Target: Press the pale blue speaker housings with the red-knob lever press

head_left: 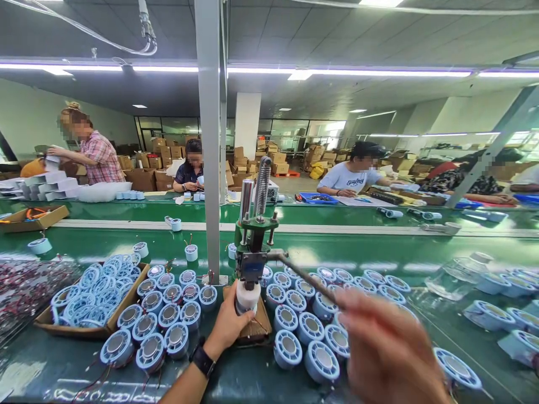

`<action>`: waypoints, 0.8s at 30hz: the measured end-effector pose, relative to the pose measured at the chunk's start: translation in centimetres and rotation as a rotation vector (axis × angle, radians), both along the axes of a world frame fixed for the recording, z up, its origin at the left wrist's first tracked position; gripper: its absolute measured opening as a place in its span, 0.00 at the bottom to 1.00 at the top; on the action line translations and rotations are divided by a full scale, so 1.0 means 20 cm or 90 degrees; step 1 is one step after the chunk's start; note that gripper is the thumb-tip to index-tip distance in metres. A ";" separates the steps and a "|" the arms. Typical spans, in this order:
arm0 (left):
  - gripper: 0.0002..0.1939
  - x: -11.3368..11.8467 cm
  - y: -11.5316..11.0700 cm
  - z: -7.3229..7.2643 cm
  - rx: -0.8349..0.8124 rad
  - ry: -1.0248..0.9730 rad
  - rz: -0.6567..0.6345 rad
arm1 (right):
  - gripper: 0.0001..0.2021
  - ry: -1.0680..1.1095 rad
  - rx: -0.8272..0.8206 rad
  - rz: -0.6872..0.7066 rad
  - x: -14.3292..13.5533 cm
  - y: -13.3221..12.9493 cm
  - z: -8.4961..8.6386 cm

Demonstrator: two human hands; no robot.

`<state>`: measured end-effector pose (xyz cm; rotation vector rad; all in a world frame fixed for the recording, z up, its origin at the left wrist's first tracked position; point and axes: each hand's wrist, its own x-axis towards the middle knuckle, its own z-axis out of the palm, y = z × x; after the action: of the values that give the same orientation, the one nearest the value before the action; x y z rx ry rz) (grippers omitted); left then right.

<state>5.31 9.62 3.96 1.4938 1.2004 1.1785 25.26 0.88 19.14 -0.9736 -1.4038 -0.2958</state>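
While clasping the press lever (310,279) in the blurred right grip (381,334), curled the left grip (229,324) around a partly hidden pale piece (245,308), directly beneath the white press head (248,293). Had round blue units (150,349) on the green tabletop (238,375) left of the left grip and between both grips, plus a cardboard tray (76,332) of blue rings (92,292) farther left of it.

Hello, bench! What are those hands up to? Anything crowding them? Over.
Left hand cupped at white cylinder below green metal press. Blurred right hand gripping dark metal lever. Round pale-blue plastic parts crowding both sides.
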 end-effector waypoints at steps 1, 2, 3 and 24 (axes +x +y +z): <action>0.41 0.00 -0.01 0.01 -0.001 0.003 -0.006 | 0.20 -0.044 0.092 0.049 0.01 0.13 0.16; 0.41 -0.01 -0.03 0.02 -0.001 0.007 -0.010 | 0.16 -0.069 0.127 0.101 0.01 0.26 0.31; 0.42 -0.01 -0.05 0.02 0.001 0.013 -0.012 | 0.13 -0.079 0.104 0.153 0.01 0.39 0.43; 0.14 -1.48 -0.21 0.49 0.135 0.634 0.328 | 0.53 0.353 -0.400 0.129 -0.54 0.42 -0.81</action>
<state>-24.27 5.33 13.74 2.1046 2.2787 0.8664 14.46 9.32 3.04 -1.2795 -1.0696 0.5682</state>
